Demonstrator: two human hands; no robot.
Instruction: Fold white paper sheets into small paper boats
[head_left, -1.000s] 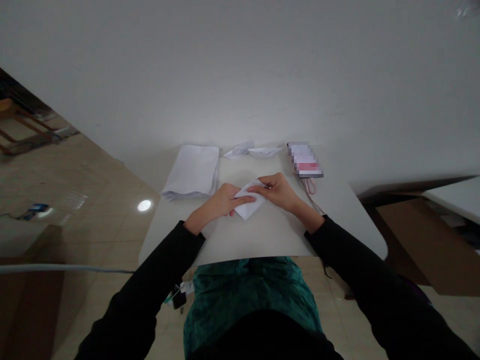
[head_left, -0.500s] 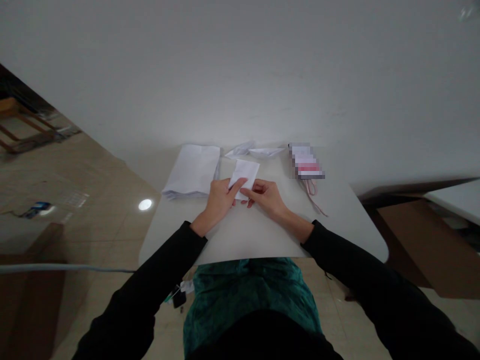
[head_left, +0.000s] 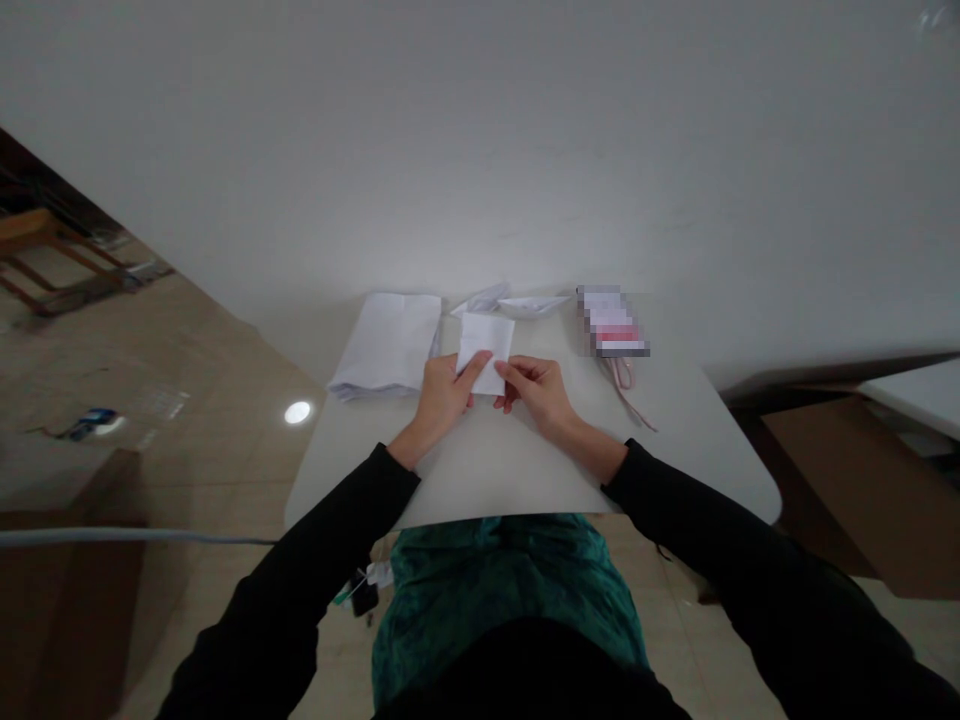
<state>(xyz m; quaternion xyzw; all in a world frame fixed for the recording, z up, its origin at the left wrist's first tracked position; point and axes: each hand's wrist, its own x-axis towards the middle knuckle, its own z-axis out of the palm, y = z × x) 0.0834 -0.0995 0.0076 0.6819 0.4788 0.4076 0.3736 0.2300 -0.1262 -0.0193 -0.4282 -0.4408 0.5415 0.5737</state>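
Note:
A small folded piece of white paper is held up over the table, between both hands. My left hand grips its left side, thumb across the front and fingers behind. At the lower right edge my right hand pinches the paper between thumb and fingers; its other fingers curl underneath. Just left of my left hand lies a stack of white paper sheets. Behind the held paper rest two folded paper boats, the left one partly covered by it.
The white table stands against a pale wall. At its right back lies a blurred-out white and pink item with a pink strap. A brown cardboard box is on the floor at right, a wooden stool at far left.
The folded paper has turned slightly more upright in my hands. My right thumb has shifted right, toward the paper's right edge. The view has moved slightly.

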